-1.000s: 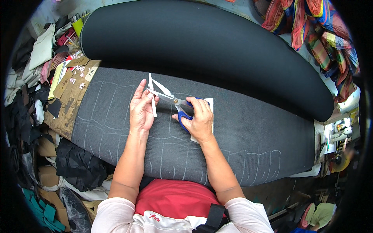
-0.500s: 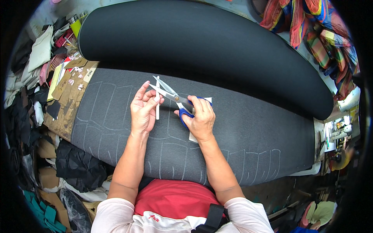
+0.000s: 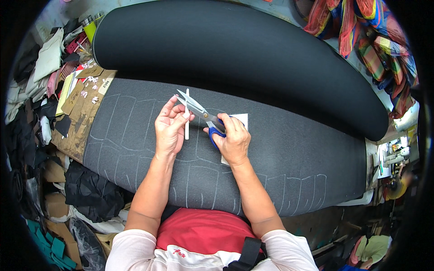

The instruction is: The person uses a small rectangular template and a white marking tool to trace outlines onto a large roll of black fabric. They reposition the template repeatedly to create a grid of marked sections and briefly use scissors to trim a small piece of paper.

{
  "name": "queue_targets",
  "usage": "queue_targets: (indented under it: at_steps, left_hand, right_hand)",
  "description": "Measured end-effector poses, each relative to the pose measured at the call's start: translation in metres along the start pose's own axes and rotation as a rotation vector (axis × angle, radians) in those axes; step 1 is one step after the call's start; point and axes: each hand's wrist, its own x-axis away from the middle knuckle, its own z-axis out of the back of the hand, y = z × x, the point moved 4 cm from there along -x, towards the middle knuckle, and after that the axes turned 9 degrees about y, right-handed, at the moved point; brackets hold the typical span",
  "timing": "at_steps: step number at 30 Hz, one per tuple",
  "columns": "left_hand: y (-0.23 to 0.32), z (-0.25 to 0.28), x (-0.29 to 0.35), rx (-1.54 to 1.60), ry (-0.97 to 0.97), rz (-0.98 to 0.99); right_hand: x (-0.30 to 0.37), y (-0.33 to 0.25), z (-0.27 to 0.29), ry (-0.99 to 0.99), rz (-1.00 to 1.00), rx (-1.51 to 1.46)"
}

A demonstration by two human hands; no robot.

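Far to the left of the left grip, piled cloth (image 3: 47, 58) lines the edge of the view. Nearer to that grip is a worn wooden tabletop (image 3: 71, 143) with brown card (image 3: 91, 71) and small pale scraps on it. Dark grey cloth (image 3: 294, 144), marked with thin pale lines, spreads beneath both hands.

The left grip (image 3: 171, 128), palm turned up, pinches a slim white stick (image 3: 186, 131) between thumb and fingers. The stick lies at the fingertips, on the right side of this grip, its long axis running roughly away from the person, with one end beyond the fingers and the other toward the body. The left hand is the nearer one.

To the right of the stick are scissors (image 3: 205, 115), blades slightly parted and aimed leftward and away from the person. They cross the stick's far part, slantwise to its length; whether metal touches it, I cannot tell.

The right grip (image 3: 234, 137) is closed around the scissors' blue handles. Just beneath and beside it, a pale flat piece (image 3: 243, 120) rests on the cloth. Beyond both grips stretches a large black roll (image 3: 226, 49); far to the right hangs colourful mesh (image 3: 348, 27).
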Motion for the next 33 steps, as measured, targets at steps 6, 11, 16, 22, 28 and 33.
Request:
queue_targets:
  at_steps: [6, 11, 16, 22, 28, 33]
  left_hand:
    - [-0.001, 0.0, 0.002, -0.022, 0.002, -0.001]
    - [-0.004, -0.002, 0.004, -0.013, 0.068, 0.07]
    - [-0.01, -0.002, 0.01, -0.357, 0.103, 0.131]
    - [0.003, -0.001, 0.019, -0.18, 0.106, 0.164]
    - [0.016, 0.009, 0.041, -0.052, 0.118, 0.194]
    - [0.049, 0.057, 0.027, -0.004, 0.341, -0.039]
  right_hand:
    - [0.001, 0.0, 0.0, -0.017, -0.021, -0.01]
    - [0.016, 0.003, -0.011, -0.152, -0.371, -0.316]
    - [0.033, -0.025, -0.022, -0.393, -0.492, -0.547]
    - [0.03, -0.022, -0.022, -0.578, -0.792, -0.987]
    - [0.053, -0.039, -0.045, -0.737, -1.032, -1.293]
    - [0.059, -0.044, -0.046, -0.937, -1.038, -1.211]
